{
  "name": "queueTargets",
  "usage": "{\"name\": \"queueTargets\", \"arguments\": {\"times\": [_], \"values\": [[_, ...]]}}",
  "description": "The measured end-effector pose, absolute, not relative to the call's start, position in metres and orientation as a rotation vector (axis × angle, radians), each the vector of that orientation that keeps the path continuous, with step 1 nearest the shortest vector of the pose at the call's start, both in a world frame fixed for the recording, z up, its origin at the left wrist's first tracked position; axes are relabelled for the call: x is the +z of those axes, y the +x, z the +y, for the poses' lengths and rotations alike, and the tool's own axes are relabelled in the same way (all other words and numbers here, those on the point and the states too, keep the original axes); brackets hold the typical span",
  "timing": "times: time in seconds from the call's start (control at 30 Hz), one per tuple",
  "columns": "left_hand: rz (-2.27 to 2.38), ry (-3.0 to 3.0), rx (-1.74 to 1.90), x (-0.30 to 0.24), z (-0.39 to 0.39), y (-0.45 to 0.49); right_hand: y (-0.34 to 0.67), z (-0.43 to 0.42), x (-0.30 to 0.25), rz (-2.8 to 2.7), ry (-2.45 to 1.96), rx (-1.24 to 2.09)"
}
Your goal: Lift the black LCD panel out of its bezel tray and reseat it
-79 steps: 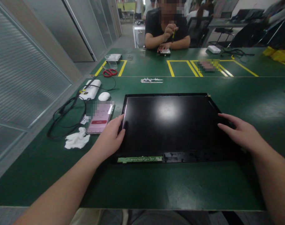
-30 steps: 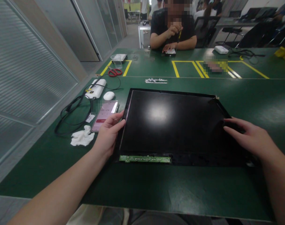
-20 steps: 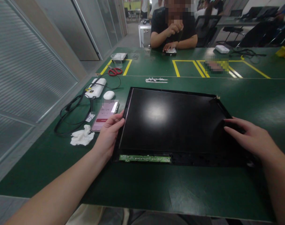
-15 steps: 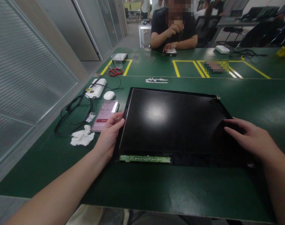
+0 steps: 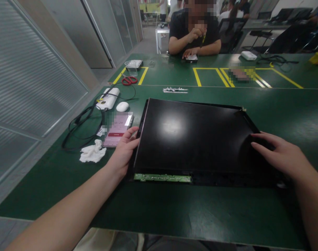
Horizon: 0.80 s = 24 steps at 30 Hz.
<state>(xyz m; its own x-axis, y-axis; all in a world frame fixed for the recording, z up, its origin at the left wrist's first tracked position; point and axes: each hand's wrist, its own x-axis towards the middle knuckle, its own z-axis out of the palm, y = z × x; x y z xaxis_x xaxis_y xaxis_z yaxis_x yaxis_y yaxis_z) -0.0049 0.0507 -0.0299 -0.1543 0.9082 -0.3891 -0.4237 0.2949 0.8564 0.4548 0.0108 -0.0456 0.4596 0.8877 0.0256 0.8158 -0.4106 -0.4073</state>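
A black display panel (image 5: 192,136) is gripped at its edge by the left hand (image 5: 123,153), fingers curled over the frame. The right hand (image 5: 281,155) is laid flat, fingers spread, on the opposite side. A green circuit strip (image 5: 162,177) is seen between the hands, along the near edge. A phone (image 5: 117,130) lies just beyond the left hand, and a crumpled tissue (image 5: 92,154) just outside it, on the green table (image 5: 174,209).
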Motion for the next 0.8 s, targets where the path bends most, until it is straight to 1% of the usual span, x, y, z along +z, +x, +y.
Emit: {"name": "queueTargets", "arguments": {"times": [0.2,0.37,0.63,0.8], "values": [[1.221,0.564,1.215,-0.0262,0.0477,-0.0045,0.4560,0.0098,-0.0475,-1.448,-2.328,0.227],[1.204,0.582,1.223,-0.0245,0.0467,-0.0031,0.4545,0.0097,-0.0447,-1.445,-2.368,0.281],[1.235,0.721,1.187,-0.0198,0.0452,-0.0008,0.4519,0.0099,-0.0434,-1.433,-2.363,0.276],[1.197,0.739,1.019,-0.0191,0.0450,-0.0058,0.4520,0.0103,-0.0440,-1.452,-2.353,0.254]]}}
